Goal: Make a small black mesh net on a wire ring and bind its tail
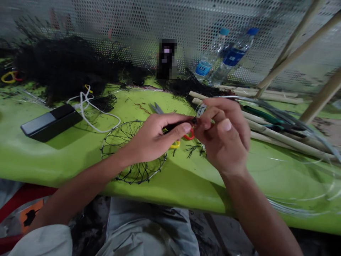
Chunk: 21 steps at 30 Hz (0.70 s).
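Note:
My left hand point(160, 137) is closed, thumb pressed against the fingers, on a dark bunched piece that looks like black netting point(170, 126). Its knotted tip pokes out toward my right hand point(226, 135), whose fingers are curled in a pinch beside it. What the right fingers hold is mostly hidden; thin wire point(200, 109) shows behind them. Beneath the left hand lie scissors point(157, 108) with yellow and red handle loops, partly covered. A wire hoop strung with black netting point(134, 174) rests on the green table point(87, 160), under my left forearm.
Black netting point(66, 64) is heaped at back left. A power bank point(50, 122) with a white cable point(102, 129) lies nearer. Two bottles point(204, 67) stand by the perforated panel point(128, 25). Wooden sticks point(287, 138), green-handled pliers point(263, 115) and coiled wire point(293, 209) occupy the right.

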Tool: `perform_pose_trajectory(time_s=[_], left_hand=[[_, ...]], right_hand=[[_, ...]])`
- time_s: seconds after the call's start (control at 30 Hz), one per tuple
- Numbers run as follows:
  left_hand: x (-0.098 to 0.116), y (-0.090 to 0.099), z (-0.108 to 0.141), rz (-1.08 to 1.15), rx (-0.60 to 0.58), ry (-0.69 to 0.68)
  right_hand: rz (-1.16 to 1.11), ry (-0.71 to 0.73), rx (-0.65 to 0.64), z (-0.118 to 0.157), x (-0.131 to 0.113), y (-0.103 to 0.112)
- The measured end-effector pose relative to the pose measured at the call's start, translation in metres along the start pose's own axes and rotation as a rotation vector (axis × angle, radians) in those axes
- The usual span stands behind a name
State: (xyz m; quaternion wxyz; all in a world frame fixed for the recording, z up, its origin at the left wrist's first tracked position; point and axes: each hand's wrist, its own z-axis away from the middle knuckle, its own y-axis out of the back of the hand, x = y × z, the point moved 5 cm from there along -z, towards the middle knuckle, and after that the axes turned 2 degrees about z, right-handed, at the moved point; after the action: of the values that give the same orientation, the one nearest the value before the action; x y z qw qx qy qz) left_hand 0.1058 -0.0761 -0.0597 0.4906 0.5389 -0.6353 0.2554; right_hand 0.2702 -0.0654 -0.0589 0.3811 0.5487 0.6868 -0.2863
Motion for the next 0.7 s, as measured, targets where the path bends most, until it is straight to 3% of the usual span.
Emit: perform_pose_trajectory(time_s=[0.17,0.23,0.3,0.37,0.43,0.53,0.7], left_hand=[[-0.003,0.005,-0.003,0.118,-0.052,0.078],[-0.002,0.01,-0.006,0.157,-0.016,0.075],[-0.001,0.015,-0.009,0.2,0.023,0.056],[-0.002,0.02,-0.011,0.242,0.045,0.032],[-0.003,0.025,-0.014,0.26,0.066,0.009],[-0.005,0.036,-0.017,0.255,0.138,-0.032],[-0.004,0.06,-0.019,0.227,0.312,-0.14]], right_hand=[[0.171,-0.035,0.129,0.003,0.011,0.0],[0.396,-0.046,0.035,0.001,0.02,-0.002],[0.753,-0.104,-0.14,0.0,0.035,-0.006],[1.099,-0.199,-0.32,0.0,0.051,-0.008],[1.271,-0.322,-0.419,0.002,0.063,-0.008],[1.256,-0.489,-0.413,0.002,0.071,-0.01],[1.105,-0.588,-0.349,-0.012,0.076,-0.007]])
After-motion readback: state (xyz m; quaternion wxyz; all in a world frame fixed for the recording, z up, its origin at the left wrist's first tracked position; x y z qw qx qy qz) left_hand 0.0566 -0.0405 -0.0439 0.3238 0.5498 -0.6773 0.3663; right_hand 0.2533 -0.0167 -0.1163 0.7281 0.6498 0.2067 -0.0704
